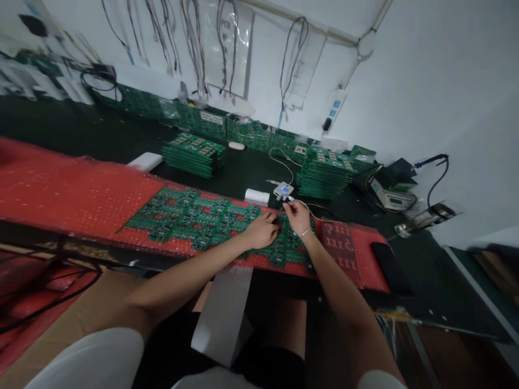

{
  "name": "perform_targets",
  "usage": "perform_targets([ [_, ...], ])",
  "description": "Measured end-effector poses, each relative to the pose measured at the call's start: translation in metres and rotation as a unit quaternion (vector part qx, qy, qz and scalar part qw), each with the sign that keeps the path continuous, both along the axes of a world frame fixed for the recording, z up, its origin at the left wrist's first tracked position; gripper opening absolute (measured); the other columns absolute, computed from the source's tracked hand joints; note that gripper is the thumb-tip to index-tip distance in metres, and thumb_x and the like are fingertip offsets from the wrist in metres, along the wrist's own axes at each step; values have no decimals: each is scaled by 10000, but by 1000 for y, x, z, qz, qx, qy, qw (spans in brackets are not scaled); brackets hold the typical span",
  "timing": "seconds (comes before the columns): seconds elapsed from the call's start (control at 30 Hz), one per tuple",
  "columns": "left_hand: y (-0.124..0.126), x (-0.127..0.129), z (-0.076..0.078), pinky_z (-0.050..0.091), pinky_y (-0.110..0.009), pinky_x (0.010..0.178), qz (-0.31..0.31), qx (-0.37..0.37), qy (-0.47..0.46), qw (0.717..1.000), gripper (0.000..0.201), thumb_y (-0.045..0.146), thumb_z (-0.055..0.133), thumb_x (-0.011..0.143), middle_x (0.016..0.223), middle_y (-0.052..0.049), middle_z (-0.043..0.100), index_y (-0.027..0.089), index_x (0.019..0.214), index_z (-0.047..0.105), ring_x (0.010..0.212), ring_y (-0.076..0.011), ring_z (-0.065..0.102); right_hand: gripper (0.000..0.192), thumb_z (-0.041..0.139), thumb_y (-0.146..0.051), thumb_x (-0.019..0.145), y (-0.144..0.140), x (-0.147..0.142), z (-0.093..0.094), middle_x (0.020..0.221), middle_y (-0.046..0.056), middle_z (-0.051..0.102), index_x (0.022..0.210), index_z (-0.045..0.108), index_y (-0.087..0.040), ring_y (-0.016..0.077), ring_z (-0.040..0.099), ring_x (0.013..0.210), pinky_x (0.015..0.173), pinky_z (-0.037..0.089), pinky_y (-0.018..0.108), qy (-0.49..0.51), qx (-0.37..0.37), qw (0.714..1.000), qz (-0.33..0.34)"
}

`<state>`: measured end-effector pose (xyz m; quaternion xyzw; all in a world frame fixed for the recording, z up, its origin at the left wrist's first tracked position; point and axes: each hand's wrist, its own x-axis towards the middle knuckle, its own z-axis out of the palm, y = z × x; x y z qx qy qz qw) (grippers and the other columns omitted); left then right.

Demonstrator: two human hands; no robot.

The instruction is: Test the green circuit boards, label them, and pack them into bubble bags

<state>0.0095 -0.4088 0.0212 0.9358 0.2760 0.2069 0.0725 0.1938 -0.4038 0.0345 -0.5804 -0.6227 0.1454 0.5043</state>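
Note:
A panel of green circuit boards (198,213) lies flat on red bubble wrap (73,189) in front of me. My left hand (263,229) rests on the right part of this panel, its fingers curled down against a board. Just to the right, my right hand (298,217) is raised slightly over the far edge of the boards, thumb and fingers pinched together. What lies between those fingertips is too small to tell. Right beyond them sits a small white tester (283,189) with a lit screen and thin cables plugged in.
A white cylinder (257,196) lies left of the tester. Stacks of boards stand behind, one at left (193,154) and one at right (325,173). A black phone-like slab (391,267) lies at the right. Farther right are a scale (392,197) and a clear cylinder (425,219).

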Motion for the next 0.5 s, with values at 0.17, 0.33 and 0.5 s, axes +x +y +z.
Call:
perform_targets([
  [0.17, 6, -3, 6, 484, -458, 1018, -25, -35, 5, 999, 282, 191, 571, 918, 1248, -163, 662, 171, 1126, 761, 1134, -305, 618, 410, 605, -667, 835, -44, 0, 12, 712, 16, 667, 883, 542, -265, 222, 702, 668, 645, 589, 371, 112, -59, 989, 71],
  [0.33, -18, -29, 8, 453, -490, 1098, -21, -55, -100, 993, 375, 223, 454, 1017, 1369, -145, 630, 169, 1345, 628, 1277, -278, 580, 367, 662, -597, 815, -91, -4, -4, 862, 28, 716, 961, 576, -271, 223, 745, 750, 744, 639, 401, 145, -110, 976, 122],
  [0.5, -70, -71, 8, 501, -503, 1045, 1, -49, -161, 986, 326, 256, 460, 1020, 1303, -121, 656, 197, 1264, 669, 1229, -290, 603, 266, 596, -517, 898, -98, -7, -16, 827, 37, 738, 927, 631, -255, 224, 734, 721, 782, 621, 428, 44, -135, 981, 131],
])
